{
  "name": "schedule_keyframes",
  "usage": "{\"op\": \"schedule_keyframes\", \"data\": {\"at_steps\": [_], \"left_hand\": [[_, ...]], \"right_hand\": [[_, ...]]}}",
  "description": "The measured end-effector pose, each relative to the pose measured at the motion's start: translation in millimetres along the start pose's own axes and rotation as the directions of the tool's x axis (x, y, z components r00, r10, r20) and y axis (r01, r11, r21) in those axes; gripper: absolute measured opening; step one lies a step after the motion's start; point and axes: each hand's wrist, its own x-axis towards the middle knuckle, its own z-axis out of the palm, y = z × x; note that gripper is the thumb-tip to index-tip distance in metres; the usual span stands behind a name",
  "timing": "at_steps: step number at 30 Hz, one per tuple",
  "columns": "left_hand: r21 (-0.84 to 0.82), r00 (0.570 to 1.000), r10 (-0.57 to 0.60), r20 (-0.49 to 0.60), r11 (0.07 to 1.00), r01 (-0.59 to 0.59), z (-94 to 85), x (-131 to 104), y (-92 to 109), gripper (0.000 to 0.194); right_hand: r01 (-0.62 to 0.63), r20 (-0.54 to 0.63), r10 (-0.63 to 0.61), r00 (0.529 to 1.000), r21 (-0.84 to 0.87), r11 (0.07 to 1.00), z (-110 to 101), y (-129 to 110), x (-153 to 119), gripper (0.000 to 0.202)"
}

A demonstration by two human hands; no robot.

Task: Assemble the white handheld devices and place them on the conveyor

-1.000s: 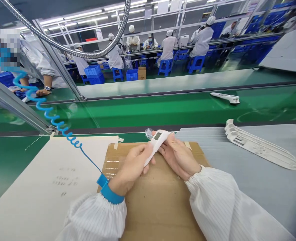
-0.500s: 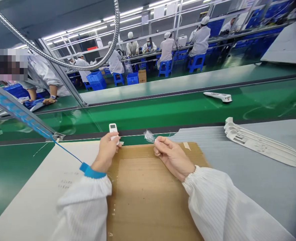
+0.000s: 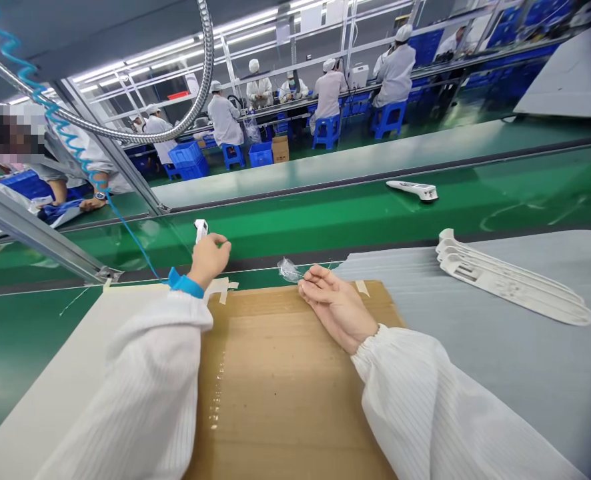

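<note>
A white, dark-marked device [image 3: 202,231] shows beside the left hand [image 3: 209,258].

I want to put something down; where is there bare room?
Largely bare: the cardboard between the left sleeve and right sleeve, and the green belt between the white device at the left hand and the white handpiece farther right. Crowded: near the cardboard's far edge, where the right hand pinches clear plastic.
</note>
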Motion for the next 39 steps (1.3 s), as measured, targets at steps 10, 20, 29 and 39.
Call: {"op": "schedule_keyframes", "data": {"at_steps": [10, 20, 29, 39], "left_hand": [[0.04, 0.85, 0.459, 0.259, 0.874, -0.484, 50.7, -92, 12, 0.032], [-0.146, 0.96, 0.266, -0.09, 0.95, -0.276, 38.8, -124, -5, 0.013], [-0.155, 0.959, 0.267, -0.096, 0.948, -0.279, 40.7, -131, 4, 0.013], [-0.157, 0.954, 0.281, -0.106, 0.943, -0.295, 41.4, -130, 2, 0.013]], "right_hand": [[-0.009, -0.03, 0.007, 1.0, -0.058, 0.998, -1, -2, 0, 0.048], [-0.026, 0.003, 0.027, 1.0, -0.145, 0.989, 0, -2, -3, 0.032], [-0.003, 0.013, 0.005, 1.0, -0.178, 0.984, -2, -1, -3, 0.033], [-0.001, -0.004, 0.0, 1.0, -0.187, 0.982, 0, -3, -3, 0.037]]}}
